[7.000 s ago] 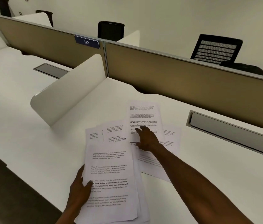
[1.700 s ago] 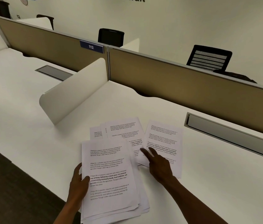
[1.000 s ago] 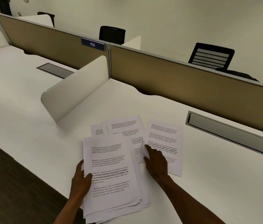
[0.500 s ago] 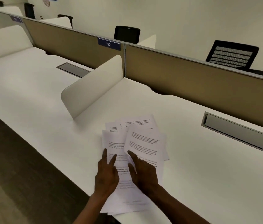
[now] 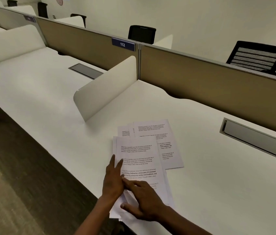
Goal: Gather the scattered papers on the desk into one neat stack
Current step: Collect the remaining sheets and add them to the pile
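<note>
Thin white printed paper sheets (image 5: 140,160), light and slippery, fanned on the white tabletop (image 5: 218,184).
Left hand (image 5: 112,181) and right hand (image 5: 144,200) press flat, fingers straight; square them by the edges.

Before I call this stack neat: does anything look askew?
Yes. Behind the near stack under both hands, several sheets fan out toward the far right, corners splayed and out of line. The stack's near end overhangs the desk edge.
</note>
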